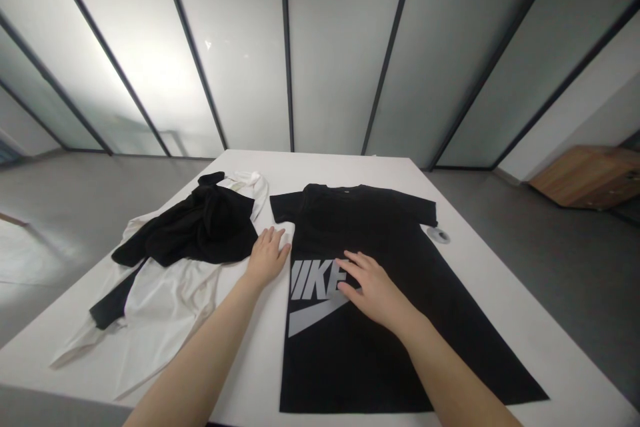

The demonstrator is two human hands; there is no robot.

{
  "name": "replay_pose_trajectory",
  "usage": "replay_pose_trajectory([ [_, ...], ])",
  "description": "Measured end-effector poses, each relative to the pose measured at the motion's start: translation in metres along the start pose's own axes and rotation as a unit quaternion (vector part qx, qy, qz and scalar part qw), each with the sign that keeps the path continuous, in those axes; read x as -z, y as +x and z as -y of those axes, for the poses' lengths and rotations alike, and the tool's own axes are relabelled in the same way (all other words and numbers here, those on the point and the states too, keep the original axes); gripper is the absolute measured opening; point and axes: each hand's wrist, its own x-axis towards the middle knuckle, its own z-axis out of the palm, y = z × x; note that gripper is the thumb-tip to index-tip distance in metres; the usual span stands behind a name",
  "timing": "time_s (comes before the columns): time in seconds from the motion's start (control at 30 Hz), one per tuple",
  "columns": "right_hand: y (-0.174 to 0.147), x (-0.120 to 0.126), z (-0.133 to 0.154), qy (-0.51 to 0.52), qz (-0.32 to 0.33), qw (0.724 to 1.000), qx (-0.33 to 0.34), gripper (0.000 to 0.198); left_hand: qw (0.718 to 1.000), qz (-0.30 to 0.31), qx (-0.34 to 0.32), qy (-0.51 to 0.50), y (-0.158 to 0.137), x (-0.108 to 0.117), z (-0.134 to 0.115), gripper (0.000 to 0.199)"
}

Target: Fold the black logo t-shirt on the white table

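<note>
A black T-shirt with a large grey NIKE print lies spread flat, its collar toward the far side of the table and both short sleeves out to the sides. Over the print, my right hand has its fingers apart and grips nothing; whether it touches the cloth I cannot tell. My left hand is just left of the shirt's edge, fingers spread, holding nothing. Close to its fingertips is a crumpled black garment. That one lies on top of a rumpled white garment.
A white table carries all the clothes. A small grey-white roll or ring sits by the shirt's right sleeve. Frosted glass panels stand beyond the table. A wooden cabinet is on the floor at right.
</note>
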Motion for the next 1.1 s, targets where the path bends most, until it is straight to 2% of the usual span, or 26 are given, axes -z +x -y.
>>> replay_pose_trajectory([
  [0.1, -0.002, -0.008, 0.001, 0.018, 0.064, 0.996, 0.052, 0.064, 1.000, 0.004, -0.001, 0.018, -0.001, -0.003, -0.001, 0.052],
  [0.2, -0.004, -0.010, 0.005, 0.018, 0.100, 0.991, 0.089, 0.052, 1.000, 0.004, 0.000, 0.028, -0.001, -0.003, -0.002, 0.053],
  [0.37, -0.005, 0.000, 0.011, 0.073, 0.105, 0.981, 0.146, 0.042, 1.000, 0.002, 0.011, 0.020, -0.002, -0.004, -0.003, 0.053],
  [0.5, -0.003, 0.000, 0.009, 0.084, 0.096, 0.981, 0.145, 0.038, 1.000, -0.002, 0.012, 0.007, 0.000, 0.000, -0.006, 0.051],
  [0.6, -0.002, -0.006, 0.010, 0.072, 0.083, 0.984, 0.143, 0.038, 0.999, -0.026, -0.021, -0.021, 0.001, 0.010, -0.014, 0.046],
  [0.7, -0.001, -0.013, 0.015, 0.046, 0.063, 0.986, 0.147, 0.041, 0.993, -0.038, -0.084, -0.071, 0.000, 0.021, -0.030, 0.038],
  [0.77, -0.001, -0.015, 0.019, 0.035, 0.057, 0.986, 0.150, 0.042, 0.988, -0.016, -0.122, -0.094, -0.005, 0.026, -0.043, 0.035],
  [0.87, -0.002, -0.013, 0.021, 0.054, 0.074, 0.984, 0.155, 0.045, 0.981, 0.051, -0.160, -0.093, -0.013, 0.029, -0.057, 0.037],
  [1.0, -0.003, -0.007, 0.014, 0.103, 0.118, 0.980, 0.123, 0.050, 0.978, 0.131, -0.153, -0.058, -0.019, 0.029, -0.062, 0.047],
  [1.1, -0.004, -0.004, 0.008, 0.124, 0.134, 0.978, 0.100, 0.052, 0.977, 0.159, -0.139, -0.034, -0.018, 0.030, -0.059, 0.052],
])
